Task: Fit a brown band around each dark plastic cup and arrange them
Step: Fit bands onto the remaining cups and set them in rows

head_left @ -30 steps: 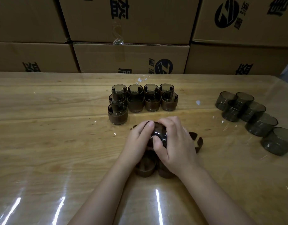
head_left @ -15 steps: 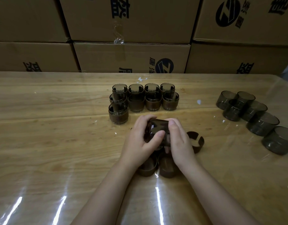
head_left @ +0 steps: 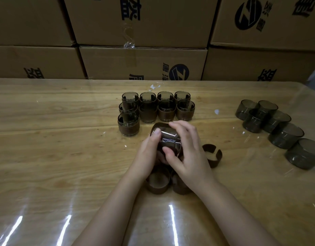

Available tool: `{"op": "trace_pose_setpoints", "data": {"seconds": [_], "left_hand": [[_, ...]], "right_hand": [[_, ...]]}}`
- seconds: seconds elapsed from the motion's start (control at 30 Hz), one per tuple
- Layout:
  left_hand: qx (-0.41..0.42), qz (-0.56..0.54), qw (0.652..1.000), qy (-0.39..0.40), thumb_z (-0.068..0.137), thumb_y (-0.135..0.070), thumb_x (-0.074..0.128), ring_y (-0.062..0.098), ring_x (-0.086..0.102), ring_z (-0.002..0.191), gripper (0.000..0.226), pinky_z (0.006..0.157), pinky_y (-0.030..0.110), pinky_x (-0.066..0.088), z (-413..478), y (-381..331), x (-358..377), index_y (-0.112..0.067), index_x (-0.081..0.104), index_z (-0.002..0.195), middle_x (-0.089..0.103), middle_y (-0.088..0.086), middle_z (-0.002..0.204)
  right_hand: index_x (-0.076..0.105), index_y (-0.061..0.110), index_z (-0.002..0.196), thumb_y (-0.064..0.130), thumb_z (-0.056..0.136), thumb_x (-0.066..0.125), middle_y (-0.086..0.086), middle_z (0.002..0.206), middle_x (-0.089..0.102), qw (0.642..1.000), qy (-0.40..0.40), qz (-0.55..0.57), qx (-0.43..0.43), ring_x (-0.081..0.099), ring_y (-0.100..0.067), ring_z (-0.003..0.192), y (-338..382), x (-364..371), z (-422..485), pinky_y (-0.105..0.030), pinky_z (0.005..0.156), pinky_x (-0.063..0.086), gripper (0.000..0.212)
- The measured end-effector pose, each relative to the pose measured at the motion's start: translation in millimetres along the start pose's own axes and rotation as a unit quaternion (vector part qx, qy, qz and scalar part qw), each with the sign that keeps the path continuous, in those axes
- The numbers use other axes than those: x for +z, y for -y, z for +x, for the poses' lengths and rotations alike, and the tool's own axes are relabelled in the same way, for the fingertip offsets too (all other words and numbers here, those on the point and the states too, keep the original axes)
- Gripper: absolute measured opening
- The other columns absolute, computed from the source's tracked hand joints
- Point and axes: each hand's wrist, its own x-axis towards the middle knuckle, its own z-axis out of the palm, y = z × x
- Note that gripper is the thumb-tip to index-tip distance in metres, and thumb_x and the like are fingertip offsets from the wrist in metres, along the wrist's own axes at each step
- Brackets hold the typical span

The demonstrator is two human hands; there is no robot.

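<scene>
Here, on the surface (head_left: pixel 46 139), nine banded cups (head_left: pixel 129 124) stand in rows just behind and left of the held cup (head_left: pixel 168 137). The left hand (head_left: pixel 147 153) curls fingers and thumb round that cup, which is tilted on its side, and the right hand (head_left: pixel 187 157) grips it from the right. Two loose bands (head_left: pixel 158 181) lie just nearer than the cup, and a third band (head_left: pixel 212 155) lies just right of it. Bare cups (head_left: pixel 277 128) sit well to its right.

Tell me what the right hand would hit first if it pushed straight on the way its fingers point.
The right hand, gripping the cup, points away and slightly left. Next in line is the near row of banded cups; depth is unclear, so the gap is hard to judge.
</scene>
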Motion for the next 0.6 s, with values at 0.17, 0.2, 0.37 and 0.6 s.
{"op": "trace_pose_setpoints", "data": {"seconds": [0.17, 0.2, 0.37, 0.6], "left_hand": [[0.055, 0.056, 0.996, -0.044, 0.083, -0.058, 0.043, 0.008, 0.066, 0.091, 0.043, 0.08, 0.024, 0.052, -2.6, 3.4, 1.7, -0.028, 0.067, 0.102, 0.072, -0.005, 0.095], [0.065, 0.073, 0.994, -0.056, 0.084, -0.057, 0.043, 0.007, 0.065, 0.093, 0.04, 0.083, 0.025, 0.051, -2.9, 3.9, 2.4, -0.03, 0.067, 0.103, 0.072, -0.007, 0.097], [0.104, 0.084, 0.986, -0.099, 0.093, -0.028, 0.05, 0.004, 0.063, 0.11, 0.026, 0.093, 0.026, 0.05, 0.6, 8.6, -0.1, -0.033, 0.061, 0.115, 0.07, -0.017, 0.109], [0.123, 0.035, 0.988, -0.086, 0.102, -0.011, 0.039, 0.003, 0.062, 0.109, 0.03, 0.083, 0.015, 0.05, 1.6, 4.5, -3.0, -0.026, 0.06, 0.118, 0.066, -0.005, 0.118]], "right_hand": [[0.039, 0.022, 0.133, 0.036, 0.087, 0.054, -0.01, 0.129, 0.049, 0.996, -0.047, -0.072, -0.026, 0.05, -0.023, 0.118, -4.6, -0.9, 1.1, -0.043, 0.098, 0.046, 0.051], [0.039, 0.022, 0.133, 0.036, 0.087, 0.054, -0.011, 0.128, 0.049, 0.995, -0.051, -0.086, -0.022, 0.05, -0.022, 0.117, -5.6, -1.0, 0.8, -0.04, 0.098, 0.046, 0.05], [0.044, 0.02, 0.131, 0.034, 0.087, 0.054, -0.011, 0.129, 0.049, 0.99, -0.058, -0.127, -0.005, 0.052, -0.026, 0.116, -9.4, 2.8, -0.7, -0.03, 0.1, 0.037, 0.047], [0.04, 0.028, 0.132, 0.038, 0.088, 0.053, 0.003, 0.136, 0.036, 0.999, -0.002, -0.032, -0.002, 0.042, -0.017, 0.126, -15.7, -2.5, 0.7, -0.035, 0.101, 0.045, 0.047]]}}
